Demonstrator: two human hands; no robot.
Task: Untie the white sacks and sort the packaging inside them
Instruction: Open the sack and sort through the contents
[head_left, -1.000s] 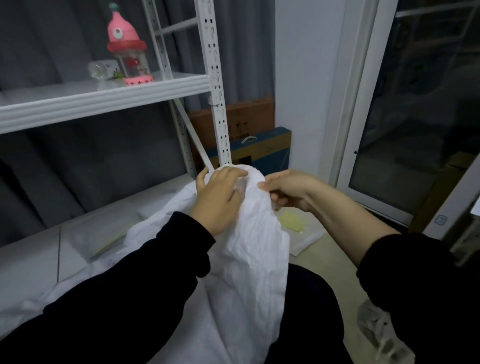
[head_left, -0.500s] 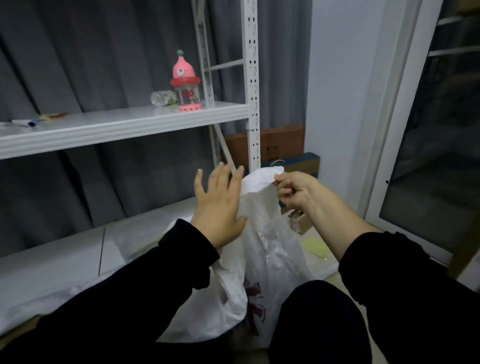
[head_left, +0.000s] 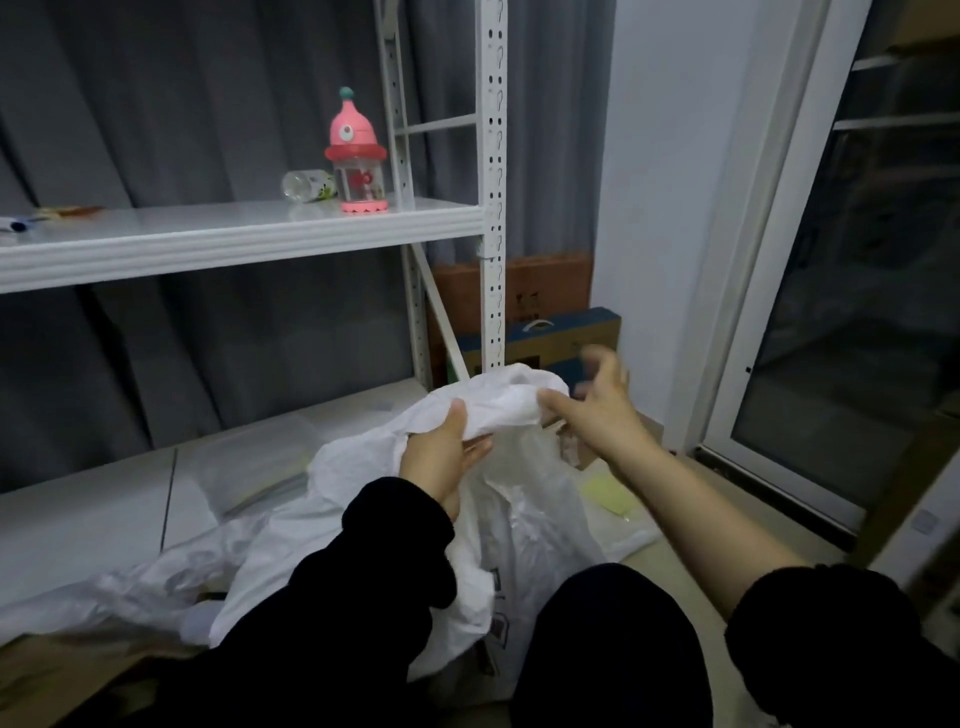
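Bottle (head_left: 356, 156) on shelf (head_left: 234, 239), sack (head_left: 363, 493) below

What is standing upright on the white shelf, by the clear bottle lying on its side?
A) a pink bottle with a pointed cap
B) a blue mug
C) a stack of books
A: the pink bottle stands upright on the white shelf, right beside the clear bottle lying down.

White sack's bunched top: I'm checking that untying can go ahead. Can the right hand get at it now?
Probably yes. The right hand is open beside the white sack's bunched top, thumb at the cloth, nothing between them. The left hand grips the sack on the other side, leaving this side free.
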